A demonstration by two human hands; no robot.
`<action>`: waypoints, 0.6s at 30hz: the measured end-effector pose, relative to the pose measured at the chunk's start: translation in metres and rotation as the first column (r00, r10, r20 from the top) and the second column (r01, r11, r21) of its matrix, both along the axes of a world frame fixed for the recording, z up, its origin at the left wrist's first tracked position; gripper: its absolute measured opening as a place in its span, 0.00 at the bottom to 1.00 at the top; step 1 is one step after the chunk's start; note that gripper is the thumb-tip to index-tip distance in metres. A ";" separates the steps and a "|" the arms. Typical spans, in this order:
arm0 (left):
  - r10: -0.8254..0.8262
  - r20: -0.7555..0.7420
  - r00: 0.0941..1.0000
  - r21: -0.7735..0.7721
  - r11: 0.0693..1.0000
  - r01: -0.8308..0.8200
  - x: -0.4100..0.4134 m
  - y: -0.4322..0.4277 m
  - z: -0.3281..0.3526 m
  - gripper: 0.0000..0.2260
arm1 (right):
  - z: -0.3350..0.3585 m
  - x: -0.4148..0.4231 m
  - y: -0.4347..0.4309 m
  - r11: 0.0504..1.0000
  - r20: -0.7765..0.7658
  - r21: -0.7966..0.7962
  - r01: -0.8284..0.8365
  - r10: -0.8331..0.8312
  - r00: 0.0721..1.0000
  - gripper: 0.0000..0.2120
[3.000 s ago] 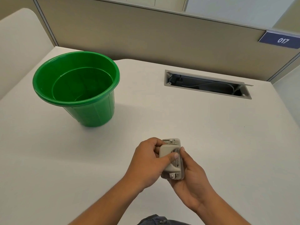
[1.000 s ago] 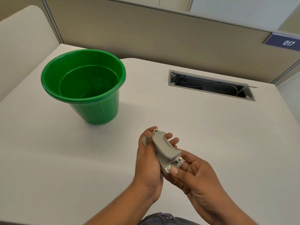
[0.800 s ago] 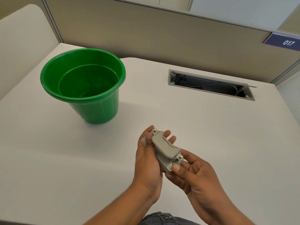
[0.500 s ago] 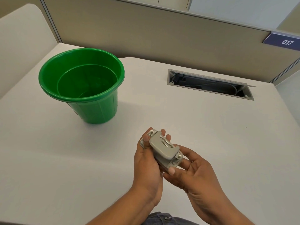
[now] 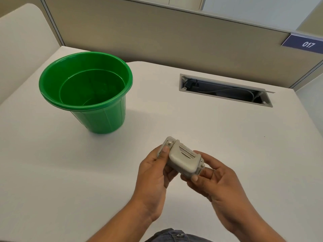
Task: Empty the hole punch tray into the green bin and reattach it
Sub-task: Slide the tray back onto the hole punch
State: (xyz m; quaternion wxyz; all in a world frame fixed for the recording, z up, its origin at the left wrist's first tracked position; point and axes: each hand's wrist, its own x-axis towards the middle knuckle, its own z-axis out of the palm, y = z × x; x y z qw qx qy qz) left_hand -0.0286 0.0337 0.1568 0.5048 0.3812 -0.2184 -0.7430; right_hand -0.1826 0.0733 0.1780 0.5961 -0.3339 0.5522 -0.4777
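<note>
I hold the small grey plastic-and-metal hole punch (image 5: pixel 182 158) in the air above the white desk (image 5: pixel 218 130), tilted so one end points up and away toward the left and the other down toward my right. My left hand (image 5: pixel 153 173) grips its upper end, thumb pressed flat on the top edge and the other fingers curled underneath. My right hand (image 5: pixel 216 179) takes the lower end, thumb and fingertips pinching the corner while the palm stays open below. Whether the tray is on or off the base I cannot tell. The round green plastic bin (image 5: pixel 87 91) stands upright on the desk, well apart, up and to the left. A grey cable slot (image 5: pixel 225 89) lies farther back on the right.
</note>
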 end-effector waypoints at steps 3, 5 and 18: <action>-0.128 0.057 0.990 -0.002 0.992 0.128 0.016 -0.008 -0.004 0.14 | 0.005 -0.015 -0.004 1.000 0.026 0.012 -0.014 0.014 1.000 0.26; -0.194 0.070 0.978 0.006 0.981 0.194 0.023 -0.011 -0.007 0.14 | 0.006 -0.022 -0.007 0.999 0.095 0.032 -0.019 0.016 0.995 0.25; -0.097 0.098 0.990 0.107 0.990 0.086 0.011 0.008 -0.009 0.13 | -0.007 -0.021 -0.005 0.997 0.039 0.036 0.071 -0.072 0.997 0.15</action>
